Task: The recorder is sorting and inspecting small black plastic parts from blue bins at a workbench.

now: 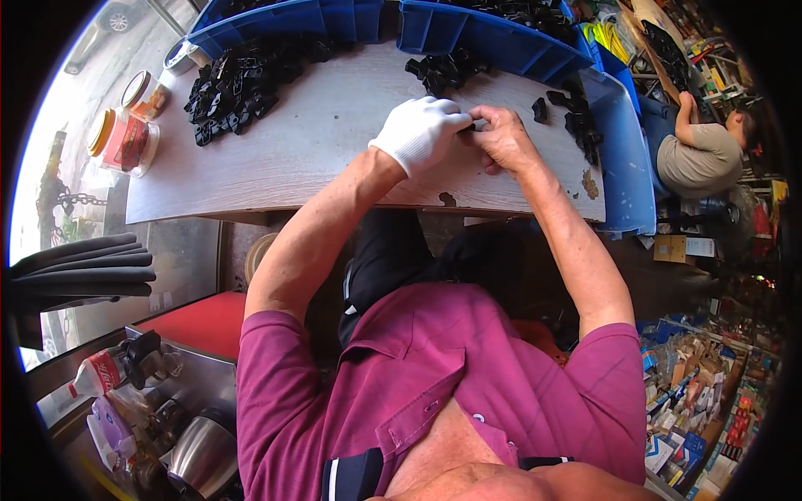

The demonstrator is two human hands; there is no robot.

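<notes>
Over the middle of the table (309, 159), my left hand (422, 132), in a white knitted glove, meets my bare right hand (507, 140). Fingers of both hands pinch a small black part (478, 125), mostly hidden by them; its exact kind does not show. A large heap of black plastic parts (238, 92) lies to the left of my hands. Just beyond my hands is a smaller pile of similar black parts (443, 71). More black pieces (581, 123) lie by the table's right edge.
Blue bins (288, 23) with black parts line the far edge; another blue bin (622, 150) stands at the right. Two lidded jars (125, 142) sit at the left edge. A person (702, 154) sits at the far right. Cluttered shelves (702, 401) stand lower right.
</notes>
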